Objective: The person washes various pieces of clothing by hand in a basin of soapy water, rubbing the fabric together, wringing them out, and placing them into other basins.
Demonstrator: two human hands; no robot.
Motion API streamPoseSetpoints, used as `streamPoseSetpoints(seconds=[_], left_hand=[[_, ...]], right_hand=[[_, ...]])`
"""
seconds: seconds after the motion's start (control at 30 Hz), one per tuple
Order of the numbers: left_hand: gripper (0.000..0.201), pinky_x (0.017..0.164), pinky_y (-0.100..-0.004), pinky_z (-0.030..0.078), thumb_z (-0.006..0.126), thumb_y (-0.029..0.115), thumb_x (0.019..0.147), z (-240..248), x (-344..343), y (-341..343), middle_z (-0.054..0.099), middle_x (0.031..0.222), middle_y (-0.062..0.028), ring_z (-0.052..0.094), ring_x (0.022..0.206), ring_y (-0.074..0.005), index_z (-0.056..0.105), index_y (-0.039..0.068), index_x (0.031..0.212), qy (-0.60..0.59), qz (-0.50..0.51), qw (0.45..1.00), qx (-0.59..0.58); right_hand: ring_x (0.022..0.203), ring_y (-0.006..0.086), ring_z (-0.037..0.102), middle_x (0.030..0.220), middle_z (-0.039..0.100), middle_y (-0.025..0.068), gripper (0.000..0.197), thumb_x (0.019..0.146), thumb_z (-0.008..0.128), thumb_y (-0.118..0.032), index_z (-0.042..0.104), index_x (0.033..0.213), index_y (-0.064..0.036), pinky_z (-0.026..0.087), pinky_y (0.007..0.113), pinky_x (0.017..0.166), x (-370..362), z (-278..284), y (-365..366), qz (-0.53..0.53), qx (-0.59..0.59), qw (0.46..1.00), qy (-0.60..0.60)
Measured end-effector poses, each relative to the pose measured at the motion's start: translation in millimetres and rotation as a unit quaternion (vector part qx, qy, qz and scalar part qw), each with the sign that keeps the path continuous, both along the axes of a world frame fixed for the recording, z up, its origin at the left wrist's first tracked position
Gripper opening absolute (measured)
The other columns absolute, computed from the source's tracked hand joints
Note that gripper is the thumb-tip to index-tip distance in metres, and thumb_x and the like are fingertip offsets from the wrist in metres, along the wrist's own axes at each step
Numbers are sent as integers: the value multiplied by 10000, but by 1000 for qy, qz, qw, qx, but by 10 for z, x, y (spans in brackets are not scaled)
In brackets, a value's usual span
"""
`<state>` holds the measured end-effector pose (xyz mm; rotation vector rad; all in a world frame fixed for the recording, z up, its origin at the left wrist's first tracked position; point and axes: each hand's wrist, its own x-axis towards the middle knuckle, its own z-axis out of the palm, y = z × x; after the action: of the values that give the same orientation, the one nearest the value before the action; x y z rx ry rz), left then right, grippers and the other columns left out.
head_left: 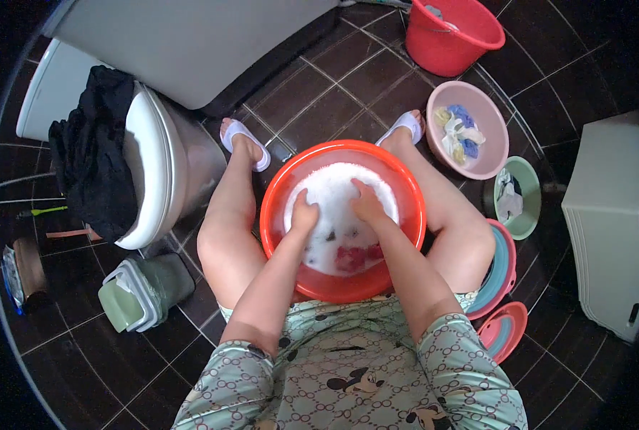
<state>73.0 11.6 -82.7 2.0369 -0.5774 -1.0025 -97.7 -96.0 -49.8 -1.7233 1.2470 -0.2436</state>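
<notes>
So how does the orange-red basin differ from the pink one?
The orange-red basin looks wider than the pink basin. The orange-red basin holds white foam; the pink basin holds crumpled blue, white and yellow items. Both are round and open-topped.

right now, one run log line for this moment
left hand: in suds | right hand: in suds | grip: hidden | orange-red basin: holds suds, reddish item | pink basin: cloths inside

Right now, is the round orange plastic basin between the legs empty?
Not empty: white foam spreads across the basin, with a reddish patch showing near the person's side.
</notes>
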Motion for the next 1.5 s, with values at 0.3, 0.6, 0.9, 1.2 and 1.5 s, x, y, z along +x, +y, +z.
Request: streamPoseSetpoints(seconds=[0.3,0.6,0.9,1.2,1.5], left_hand=[[718,965,-358,415,626,191,702,36,-365,-225,538,1202,-260,516,1146,-327,379,-79,1319,8,-95,988,123],[376,662,-382,485,503,92,726,1016,1,-349,636,918,-149,618,778,-264,606,-71,1050,264,110,955,85],[348,777,-370,493,487,136,769,2542,-255,-344,635,931,-132,613,846,-266,581,-41,1054,300,61,950,-57],[384,736,-365,488,488,127,726,3046,-488,-598,563,926,-109,575,855,-253,515,-27,1077,277,5,953,-125],[335,789,-330,496,567,80,737,1603,-712,-368,669,964,-117,636,890,-214,601,-11,1058,93,-154,979,-95]], right_hand=[[1366,326,262,1468,264,217,891,737,606,-218,122,1461,-29,249,374,1116,-118,-607,26,105,141,970,170],[573,151,562,653,566,28,207,721,571,-198,625,781,-7,451,303,503,-184,743,-287,-106,163,970,-147],[835,220,660,858,689,162,328,742,583,-184,667,975,31,490,327,763,-341,1697,-251,-122,83,968,-203],[902,208,635,954,670,147,355,778,563,-152,613,1073,38,473,311,819,-509,2123,-245,-129,78,954,-259],[1081,353,513,1095,572,179,324,737,656,-230,638,1020,-74,404,457,931,-355,1350,-166,-67,-205,975,-46]])
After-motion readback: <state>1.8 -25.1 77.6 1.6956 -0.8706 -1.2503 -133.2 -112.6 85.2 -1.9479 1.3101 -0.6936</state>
